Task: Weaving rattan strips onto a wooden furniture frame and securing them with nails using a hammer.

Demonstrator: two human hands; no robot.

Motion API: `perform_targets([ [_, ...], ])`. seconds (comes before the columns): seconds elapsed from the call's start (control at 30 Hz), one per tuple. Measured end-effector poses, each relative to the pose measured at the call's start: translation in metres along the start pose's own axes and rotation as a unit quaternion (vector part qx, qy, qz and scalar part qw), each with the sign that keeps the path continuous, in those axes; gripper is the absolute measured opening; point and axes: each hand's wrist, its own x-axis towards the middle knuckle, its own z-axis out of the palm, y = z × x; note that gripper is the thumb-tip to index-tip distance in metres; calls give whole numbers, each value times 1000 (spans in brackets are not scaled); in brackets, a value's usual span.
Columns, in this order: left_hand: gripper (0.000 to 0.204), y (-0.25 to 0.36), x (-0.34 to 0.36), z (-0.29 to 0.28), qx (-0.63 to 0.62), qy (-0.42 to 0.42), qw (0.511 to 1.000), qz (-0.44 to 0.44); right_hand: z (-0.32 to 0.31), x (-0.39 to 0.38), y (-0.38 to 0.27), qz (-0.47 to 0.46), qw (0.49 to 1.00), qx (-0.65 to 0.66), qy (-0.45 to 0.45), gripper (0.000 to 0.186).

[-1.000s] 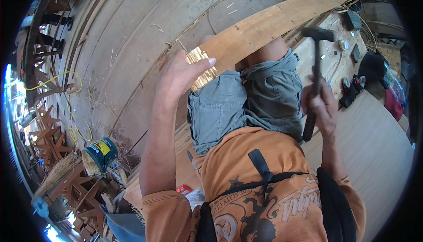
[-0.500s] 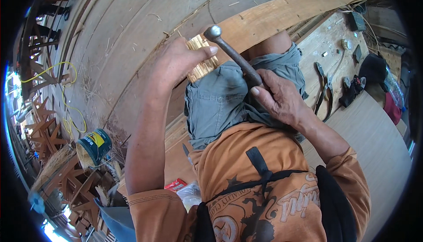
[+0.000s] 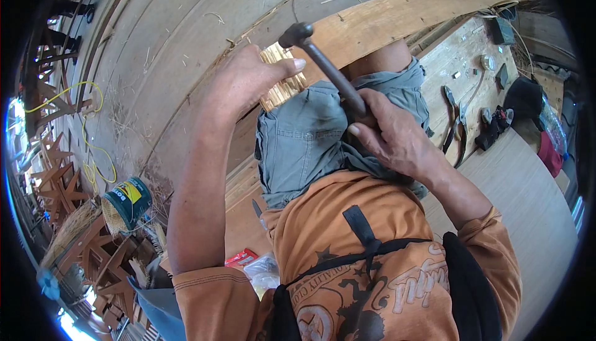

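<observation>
My left hand presses on a small panel of woven pale cane strips at the near end of a long curved wooden plank. My right hand grips the dark handle of a hammer. The hammer's metal head sits just above the cane panel, close to my left thumb. My knee in grey shorts lies under both hands and hides the plank's lower edge.
Pliers and other small tools lie on a pale board at the right. A blue-green tin can stands on the floor at the lower left. A yellow cord and wooden frames lie along the left. Loose cane strands trail at the top.
My right hand swung the hammer down from raised at the right to the cane panel. It stays there now. My left hand stays on the panel.
</observation>
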Motion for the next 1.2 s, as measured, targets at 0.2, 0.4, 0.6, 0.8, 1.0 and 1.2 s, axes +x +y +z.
perform_targets([
  [0.2, 42, -7, 8, 5, 12, 0, 1000, -21, 1, 1, -2, 35, 999, 19, -1, 35],
  [0.4, 37, -11, 9, 3, -18, -5, 999, 35, -1, -6, -16, -47, 998, 23, 41, 30],
  [0.6, 50, -4, 1, -1, -75, -30, 997, 11, 13, 2, 4, 0, 998, 35, 49, 27],
  [0.8, 54, 6, -4, 0, -20, -9, 1000, -12, 0, -6, -2, -3, 999, 25, 38, 33],
  [1.0, 44, -21, 14, 8, -30, 16, 999, 25, -12, -9, -29, -63, 997, 17, 42, 36],
  [1.2, 44, -10, 6, 8, -46, 8, 998, 46, 11, 4, 4, 19, 999, -8, 34, 24],
])
